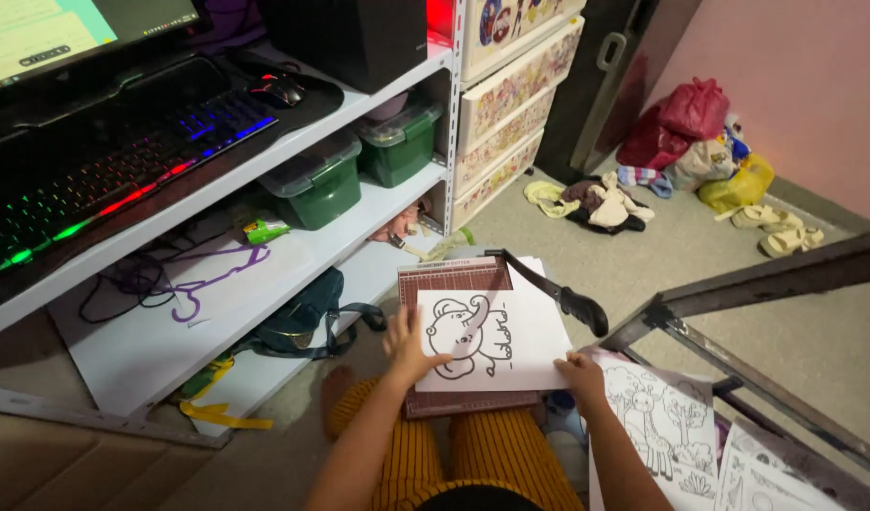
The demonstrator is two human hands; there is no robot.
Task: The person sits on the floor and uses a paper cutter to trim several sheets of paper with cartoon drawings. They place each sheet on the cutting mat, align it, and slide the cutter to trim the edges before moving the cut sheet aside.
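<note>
A brown paper trimmer board (pixel 451 277) rests on my lap, its black-handled blade arm (pixel 560 293) raised along the right side. A white sheet with a line drawing of an elephant (pixel 492 341) lies on the board. My left hand (pixel 408 343) presses flat on the sheet's left edge. The sheet's lower right corner is pinched by my right hand (pixel 580 371).
More coloring sheets (pixel 664 416) lie at the right, under a slanted metal frame (pixel 747 284). Left is a white shelf (pixel 264 255) with green bins (pixel 319 185), a lit keyboard (pixel 123 161) and a mouse (pixel 283 91). Clothes and bags (pixel 681 142) lie on the floor beyond.
</note>
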